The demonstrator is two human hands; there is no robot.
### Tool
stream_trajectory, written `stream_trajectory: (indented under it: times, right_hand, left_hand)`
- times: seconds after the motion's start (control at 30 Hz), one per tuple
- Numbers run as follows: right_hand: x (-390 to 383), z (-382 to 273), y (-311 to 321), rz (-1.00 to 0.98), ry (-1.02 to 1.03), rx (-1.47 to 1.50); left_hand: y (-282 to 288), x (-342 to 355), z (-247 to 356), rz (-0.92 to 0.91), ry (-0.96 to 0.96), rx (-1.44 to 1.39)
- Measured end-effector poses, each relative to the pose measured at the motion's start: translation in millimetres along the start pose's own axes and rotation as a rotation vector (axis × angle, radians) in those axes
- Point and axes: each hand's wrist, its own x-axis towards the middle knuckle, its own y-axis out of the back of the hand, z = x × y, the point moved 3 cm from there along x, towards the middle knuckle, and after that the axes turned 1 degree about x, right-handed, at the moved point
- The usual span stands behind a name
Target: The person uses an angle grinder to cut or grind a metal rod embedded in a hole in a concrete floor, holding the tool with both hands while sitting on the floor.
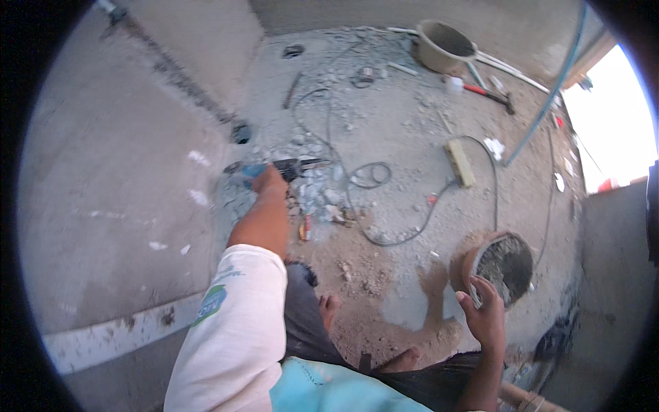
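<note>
The lower foreground is filled by a white sleeve [240, 329] and a turquoise shirt [336, 388], both cut off at the bottom edge. Beyond the sleeve, a power tool [292, 169] is grasped by the left hand [269, 177]; the fingertips are hidden and the tool's rear end is blurred. Left of those fingers, movement is bounded closely by a grey wall [123, 178]; to their right, the tool's tip can hardly be told from the broken rubble [316, 191]. Farther right, a grey cable [386, 244] is laid in loops near a pale socket block [459, 163]. Between the hands, dusty floor [412, 206] is spread. The right hand [484, 316] is held released, fingers loosely parted at the near rim of a tub [463, 264] of mortar; whether the rim is touched cannot be told. Well ahead of these fingers, a red-handled hammer [489, 96] is seen near a cream bucket [432, 62]. To their right, a dark bundle [559, 340] is lost in shadow.
</note>
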Motion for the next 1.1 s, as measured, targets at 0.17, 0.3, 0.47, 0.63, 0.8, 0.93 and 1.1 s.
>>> stream_trajectory:
  times: [0.17, 0.3, 0.47, 0.63, 0.8, 0.93, 1.1]
  right_hand:
    - [-4.6, 6.3, 6.1, 0.09, -0.025, 0.026]
    - [-15.4, 5.8, 16.2, 0.115, -0.13, -0.011]
    - [-27.0, 4.4, 20.1, 0.177, -0.128, 0.018]
    - [-27.3, -1.0, 15.1, 0.244, -0.162, 0.128]
    - [-15.0, 7.1, 2.4, 0.277, -0.068, 0.231]
    - [0.8, -20.7, 0.1, 0.279, 0.071, 0.447]
    - [22.7, -71.3, 6.7, 0.151, 0.271, 0.492]
  left_hand:
    - [-78.4, 84.5, -27.9, -0.017, -0.195, -0.225]
    - [-96.2, 106.1, 7.2, -0.117, -0.154, -0.222]
    - [-80.4, 81.7, 16.2, -0.078, 0.043, -0.334]
    - [-51.0, 50.6, -9.4, 0.042, 0.405, -0.823]
    - [-6.6, 16.1, -4.1, 0.049, 0.582, -1.573]
    - [28.1, 10.4, 17.1, 0.144, 0.417, -1.733]
    - [91.0, -53.7, 85.0, -0.01, -0.276, -1.628]
